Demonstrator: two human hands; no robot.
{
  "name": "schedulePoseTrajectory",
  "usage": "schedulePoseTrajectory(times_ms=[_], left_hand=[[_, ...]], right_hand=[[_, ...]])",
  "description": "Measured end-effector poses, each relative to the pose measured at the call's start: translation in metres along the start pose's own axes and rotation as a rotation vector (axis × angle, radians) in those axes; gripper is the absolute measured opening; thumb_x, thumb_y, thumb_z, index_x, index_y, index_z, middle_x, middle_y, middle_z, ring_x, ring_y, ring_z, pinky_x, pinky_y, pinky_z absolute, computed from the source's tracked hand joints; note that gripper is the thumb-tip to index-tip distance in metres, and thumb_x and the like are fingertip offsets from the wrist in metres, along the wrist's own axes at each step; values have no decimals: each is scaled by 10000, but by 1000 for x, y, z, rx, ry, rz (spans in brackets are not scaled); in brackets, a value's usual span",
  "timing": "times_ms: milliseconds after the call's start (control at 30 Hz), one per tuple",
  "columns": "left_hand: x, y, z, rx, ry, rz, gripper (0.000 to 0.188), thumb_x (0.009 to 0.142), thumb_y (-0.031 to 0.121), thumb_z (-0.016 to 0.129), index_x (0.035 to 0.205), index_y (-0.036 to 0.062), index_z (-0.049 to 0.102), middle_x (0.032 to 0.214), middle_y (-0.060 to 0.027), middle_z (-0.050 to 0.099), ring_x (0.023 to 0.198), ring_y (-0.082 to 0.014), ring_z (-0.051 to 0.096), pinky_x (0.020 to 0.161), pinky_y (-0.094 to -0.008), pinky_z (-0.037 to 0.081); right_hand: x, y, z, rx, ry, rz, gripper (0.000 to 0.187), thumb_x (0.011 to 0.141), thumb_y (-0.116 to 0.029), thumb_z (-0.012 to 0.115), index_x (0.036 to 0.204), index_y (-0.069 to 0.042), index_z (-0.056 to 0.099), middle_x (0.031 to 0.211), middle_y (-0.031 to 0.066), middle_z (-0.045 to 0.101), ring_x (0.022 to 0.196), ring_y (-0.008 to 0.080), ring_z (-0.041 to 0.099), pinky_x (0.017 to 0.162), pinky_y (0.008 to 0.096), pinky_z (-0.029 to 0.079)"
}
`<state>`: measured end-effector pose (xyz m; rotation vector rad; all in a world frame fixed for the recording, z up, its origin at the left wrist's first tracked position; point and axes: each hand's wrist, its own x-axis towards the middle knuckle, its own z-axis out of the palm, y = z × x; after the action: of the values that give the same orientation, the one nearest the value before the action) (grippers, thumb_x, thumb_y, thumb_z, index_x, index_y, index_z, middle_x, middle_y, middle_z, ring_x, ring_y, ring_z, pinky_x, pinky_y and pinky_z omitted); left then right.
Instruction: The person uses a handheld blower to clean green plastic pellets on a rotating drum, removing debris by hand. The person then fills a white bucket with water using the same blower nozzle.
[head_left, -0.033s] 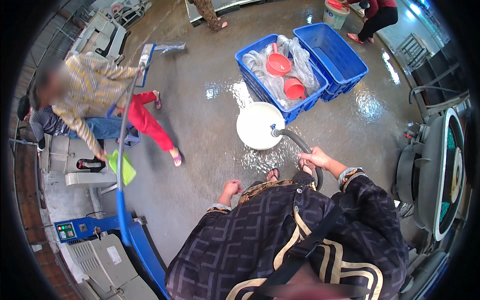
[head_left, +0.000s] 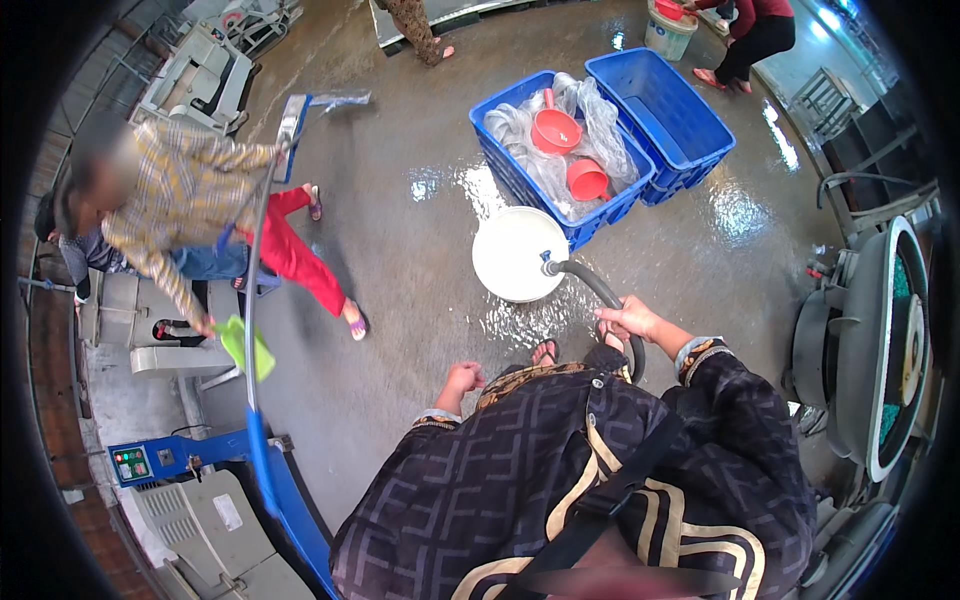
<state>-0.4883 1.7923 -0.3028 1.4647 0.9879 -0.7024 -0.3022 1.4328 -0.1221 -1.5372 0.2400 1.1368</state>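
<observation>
My right hand [head_left: 628, 318] is closed around a dark grey hose [head_left: 592, 283]. The hose curves forward to a blue fitting [head_left: 547, 262] at the round white bucket [head_left: 505, 245] on the wet floor; whether the pale surface there is water, I cannot tell. Lower and to the left, my left hand [head_left: 463, 379] hangs near my waist with fingers curled and nothing visible in them. Beyond the bucket stands a blue crate [head_left: 495, 150] with clear plastic sheeting [head_left: 520, 122] and two red dippers [head_left: 556, 132] inside.
A second blue crate [head_left: 690, 115] adjoins the first. At left, a co-worker in a plaid shirt [head_left: 190, 165] holds a green scoop [head_left: 246, 346] near a long grey-and-blue pole or hose [head_left: 258, 430]. Machinery [head_left: 890, 350] lines the right side. Another person [head_left: 758, 30] bends by a bucket [head_left: 668, 38].
The co-worker's green scoop has shifted slightly down, and the lower part of the long grey-and-blue pole or hose has moved a little right. My hands have stayed in place.
</observation>
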Motion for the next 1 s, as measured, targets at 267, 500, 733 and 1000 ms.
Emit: schedulePoseTrajectory(times_ms=[267,500,733,1000], left_hand=[[0,5,2,22,15,20,229,857,210,532,1027,58,551,731,-86,642,547,-177,625,439,-274,411],[1,-2,4,19,9,22,218,856,221,537,1005,64,556,732,-81,647,549,-169,623,451,-272,419],[-5,-16,1,-14,-20,8,238,857,226,535,1021,54,546,754,-101,653,573,-176,636,436,-268,408],[-8,-17,0,-14,-1,-11,227,861,207,514,1020,47,538,796,-112,651,571,-180,637,430,-260,408]], right_hand=[[5,4,-5,8,7,7,380,750,-268,712,650,-114,379,468,-22,386,355,70,343,334,239,277],[10,10,-6,56,-11,8,368,749,-258,710,644,-108,391,471,-22,377,354,73,337,331,248,273],[3,16,-1,10,17,4,376,751,-282,707,650,-104,391,470,-17,377,351,88,340,334,254,274],[4,16,-2,-8,21,12,386,747,-301,709,658,-107,387,478,-15,383,357,79,344,331,247,270]])
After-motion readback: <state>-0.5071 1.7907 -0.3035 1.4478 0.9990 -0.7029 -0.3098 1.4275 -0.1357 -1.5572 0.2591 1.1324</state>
